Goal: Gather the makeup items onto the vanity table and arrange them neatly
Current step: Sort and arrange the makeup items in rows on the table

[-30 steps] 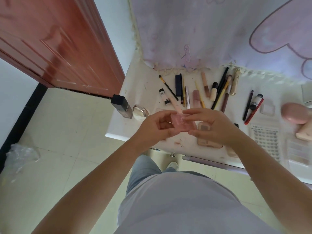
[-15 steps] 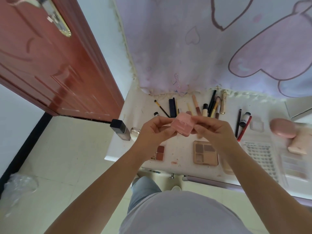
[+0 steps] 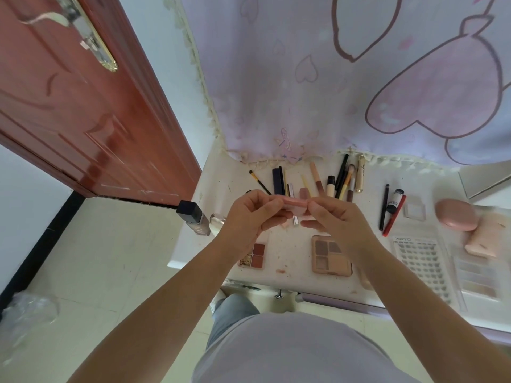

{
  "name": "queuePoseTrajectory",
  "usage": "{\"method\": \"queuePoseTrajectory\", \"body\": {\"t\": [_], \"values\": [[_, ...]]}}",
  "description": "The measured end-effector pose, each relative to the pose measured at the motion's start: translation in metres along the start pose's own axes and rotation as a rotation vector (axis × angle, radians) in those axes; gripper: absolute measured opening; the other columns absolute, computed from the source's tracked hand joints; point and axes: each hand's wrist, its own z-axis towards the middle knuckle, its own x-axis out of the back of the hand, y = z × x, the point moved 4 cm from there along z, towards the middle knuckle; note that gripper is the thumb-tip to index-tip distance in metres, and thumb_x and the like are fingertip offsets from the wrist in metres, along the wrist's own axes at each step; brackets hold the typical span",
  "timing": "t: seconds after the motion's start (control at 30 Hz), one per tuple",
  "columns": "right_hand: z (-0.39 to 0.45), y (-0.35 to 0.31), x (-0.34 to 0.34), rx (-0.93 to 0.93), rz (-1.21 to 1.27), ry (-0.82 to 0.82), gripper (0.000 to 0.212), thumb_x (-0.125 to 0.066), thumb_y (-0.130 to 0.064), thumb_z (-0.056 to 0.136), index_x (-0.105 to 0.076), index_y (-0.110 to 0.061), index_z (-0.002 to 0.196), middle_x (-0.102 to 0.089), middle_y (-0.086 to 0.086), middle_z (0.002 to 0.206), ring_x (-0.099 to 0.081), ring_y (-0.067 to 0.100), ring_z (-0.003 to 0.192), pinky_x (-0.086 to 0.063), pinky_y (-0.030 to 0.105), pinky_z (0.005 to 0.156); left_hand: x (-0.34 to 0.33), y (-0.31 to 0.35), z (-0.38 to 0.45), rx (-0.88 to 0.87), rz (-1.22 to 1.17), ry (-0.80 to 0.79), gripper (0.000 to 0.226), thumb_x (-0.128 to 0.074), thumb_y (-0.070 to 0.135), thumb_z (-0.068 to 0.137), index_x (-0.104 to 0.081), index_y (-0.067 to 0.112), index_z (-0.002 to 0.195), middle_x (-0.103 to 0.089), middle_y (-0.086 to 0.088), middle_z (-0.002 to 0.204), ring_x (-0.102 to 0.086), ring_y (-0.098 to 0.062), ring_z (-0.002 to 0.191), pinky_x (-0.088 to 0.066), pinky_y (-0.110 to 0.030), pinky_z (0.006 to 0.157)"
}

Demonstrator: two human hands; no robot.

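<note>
Together, both hands [image 3: 293, 214] around pink compact [image 3: 295, 202]

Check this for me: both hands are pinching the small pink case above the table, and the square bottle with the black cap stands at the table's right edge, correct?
Not quite. In the head view the square bottle with the black cap stands at the table's left edge, near the door, not the right. The rest holds: the left hand and right hand both pinch the small pink case above the table.
</note>
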Motion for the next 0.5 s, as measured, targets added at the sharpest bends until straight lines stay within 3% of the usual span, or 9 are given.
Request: {"method": "queuePoseTrajectory", "body": {"t": [0.07, 0.13, 0.27, 0.33, 0.43, 0.5], "values": [[-0.0005, 0.0031, -0.0011, -0.028, 0.036, -0.037, 0.015, -0.056, -0.022, 0.081, -0.068, -0.030, 0.080, -0.070, 0.000, 0.086, -0.066, 0.015, 0.084, -0.055, 0.018, 0.071, -0.0011, -0.0013, -0.0006, -0.014, 0.085, -0.013, 0.024, -0.048, -0.006, 0.085, -0.045, 0.008, 0.065, -0.069, -0.003, 0.077, -0.067, -0.013, 0.063, -0.055, -0.018, 0.062], [0.0002, 0.0049, 0.0006, -0.021, -0.017, -0.025, 0.013, -0.061, -0.018, 0.079, -0.067, -0.030, 0.079, -0.069, -0.005, 0.081, -0.066, 0.013, 0.081, -0.054, 0.022, 0.076, -0.0021, -0.0018, -0.0013, -0.030, 0.165, -0.024, 0.023, -0.049, -0.009, 0.084, -0.046, 0.008, 0.068, -0.065, -0.006, 0.085, -0.066, -0.013, 0.065, -0.055, -0.020, 0.065], [0.0002, 0.0031, 0.0027, 0.045, -0.070, 0.036, 0.027, -0.065, -0.006, 0.076, -0.064, -0.033, 0.074, -0.065, -0.011, 0.081, -0.062, -0.007, 0.070, -0.048, 0.007, 0.064, -0.0043, -0.0044, -0.0019, 0.012, 0.218, -0.070, 0.027, -0.051, -0.006, 0.084, -0.053, 0.019, 0.093, -0.061, 0.000, 0.098, -0.066, -0.009, 0.073, -0.055, -0.021, 0.073], [-0.0009, 0.0034, 0.0046, 0.074, -0.076, 0.059, 0.029, -0.066, -0.004, 0.076, -0.064, -0.032, 0.075, -0.063, -0.012, 0.085, -0.062, -0.004, 0.081, -0.049, 0.009, 0.070, -0.0034, -0.0075, -0.0020, 0.070, 0.198, -0.094, 0.031, -0.052, -0.002, 0.084, -0.052, 0.024, 0.100, -0.059, 0.003, 0.102, -0.065, -0.009, 0.080, -0.054, -0.020, 0.076], [-0.0033, 0.0030, 0.0044, 0.101, -0.116, 0.044, 0.030, -0.067, -0.003, 0.075, -0.063, -0.032, 0.079, -0.060, -0.013, 0.093, -0.058, 0.013, 0.102, -0.051, 0.024, 0.087, 0.0004, -0.0077, -0.0028, 0.062, 0.206, -0.077, 0.031, -0.055, -0.003, 0.081, -0.054, 0.021, 0.101, -0.063, 0.001, 0.097, -0.062, -0.011, 0.088, -0.052, -0.022, 0.082], [-0.0046, 0.0022, 0.0032, 0.097, -0.123, -0.008, 0.031, -0.065, -0.002, 0.076, -0.061, -0.032, 0.083, -0.059, -0.013, 0.097, -0.061, 0.005, 0.096, -0.052, 0.015, 0.082, 0.0031, -0.0059, -0.0040, 0.028, 0.232, -0.049, 0.033, -0.058, -0.006, 0.078, -0.057, 0.020, 0.098, -0.065, 0.003, 0.092, -0.065, -0.004, 0.082, -0.053, -0.017, 0.075]]}}
